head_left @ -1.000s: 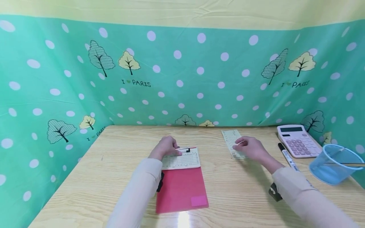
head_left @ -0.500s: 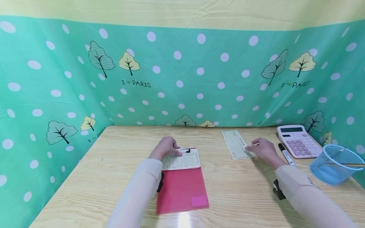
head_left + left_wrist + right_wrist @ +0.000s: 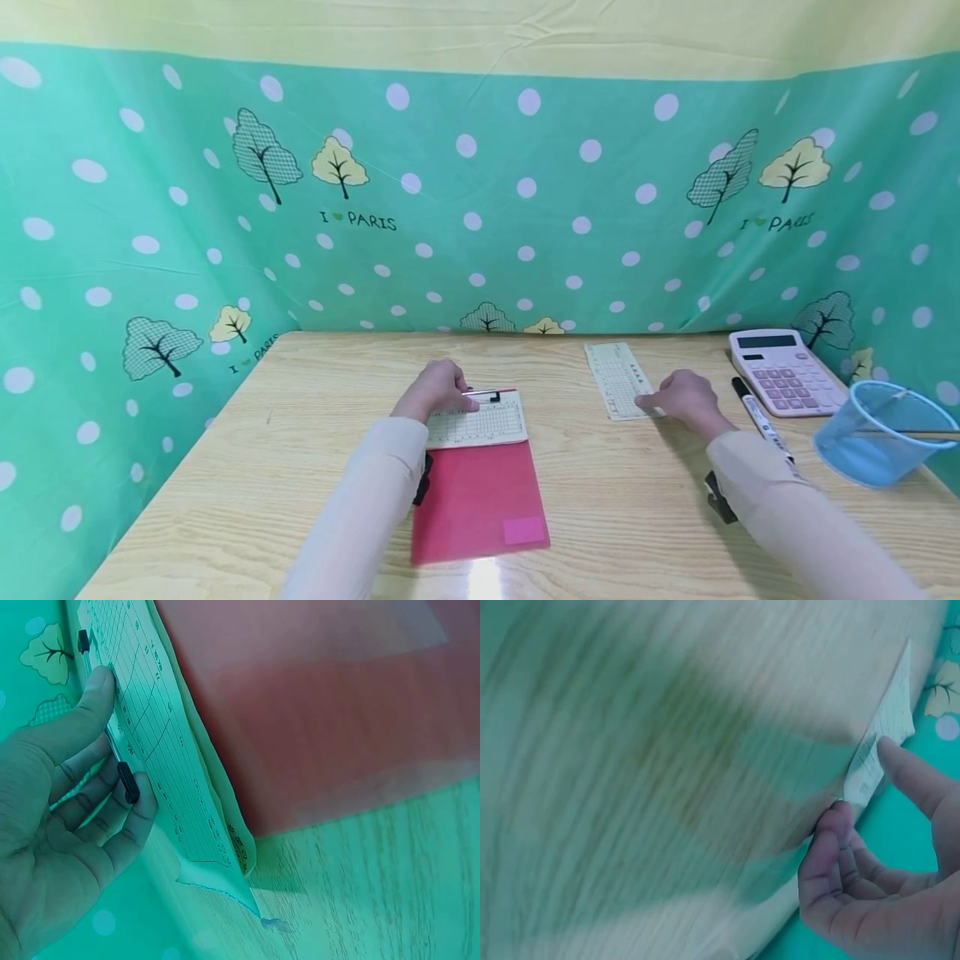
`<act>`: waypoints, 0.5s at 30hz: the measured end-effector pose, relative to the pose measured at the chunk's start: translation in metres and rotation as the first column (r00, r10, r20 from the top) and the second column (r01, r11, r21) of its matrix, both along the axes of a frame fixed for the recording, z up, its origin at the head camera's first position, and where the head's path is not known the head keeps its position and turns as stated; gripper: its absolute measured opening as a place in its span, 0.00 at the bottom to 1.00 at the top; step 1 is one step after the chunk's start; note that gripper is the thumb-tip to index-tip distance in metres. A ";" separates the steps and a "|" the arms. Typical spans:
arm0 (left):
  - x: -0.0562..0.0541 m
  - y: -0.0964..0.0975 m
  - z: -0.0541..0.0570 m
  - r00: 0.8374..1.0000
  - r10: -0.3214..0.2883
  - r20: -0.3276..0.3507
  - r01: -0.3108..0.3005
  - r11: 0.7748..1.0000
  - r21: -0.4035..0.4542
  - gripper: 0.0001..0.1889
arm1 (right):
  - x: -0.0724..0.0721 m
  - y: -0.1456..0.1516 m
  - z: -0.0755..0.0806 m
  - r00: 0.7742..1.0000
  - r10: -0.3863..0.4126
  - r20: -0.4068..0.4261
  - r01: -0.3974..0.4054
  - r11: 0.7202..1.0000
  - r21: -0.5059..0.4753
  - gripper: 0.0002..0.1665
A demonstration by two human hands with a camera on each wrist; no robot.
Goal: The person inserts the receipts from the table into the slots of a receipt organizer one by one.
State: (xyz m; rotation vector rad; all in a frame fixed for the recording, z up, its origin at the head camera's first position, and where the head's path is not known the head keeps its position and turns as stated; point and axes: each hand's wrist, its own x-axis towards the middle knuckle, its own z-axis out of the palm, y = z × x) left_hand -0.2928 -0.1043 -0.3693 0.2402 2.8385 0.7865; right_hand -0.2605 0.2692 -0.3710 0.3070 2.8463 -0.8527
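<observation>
On the table lies a red clipboard [image 3: 480,492] with printed forms [image 3: 483,425] across its top half. My left hand [image 3: 437,392] holds the metal clip [image 3: 487,395] at the upper edge. In the left wrist view, its thumb lies along the clip's bar and its fingers curl round the black end [image 3: 127,782]. A loose printed slip [image 3: 618,375] lies further right and back. My right hand [image 3: 687,400] is at the slip's near right corner. The right wrist view shows the thumb [image 3: 907,765] on the paper, apart from the curled fingers, whose tips are at the slip's edge.
A pink calculator [image 3: 789,371] stands at the back right, with a black-capped marker [image 3: 761,417] beside it. Right of my right forearm is a blue mesh pen cup [image 3: 870,437]. A patterned green curtain [image 3: 480,250] borders the table's back.
My right hand moved right along the slip to its corner, then slightly back left, bringing the thumb onto the paper. The left hand stayed on the clip.
</observation>
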 end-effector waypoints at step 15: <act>0.001 0.000 0.002 1.000 0.000 0.007 0.000 1.000 0.009 0.15 | 0.002 -0.003 -0.003 1.000 0.001 -0.018 -0.001 1.000 -0.003 0.18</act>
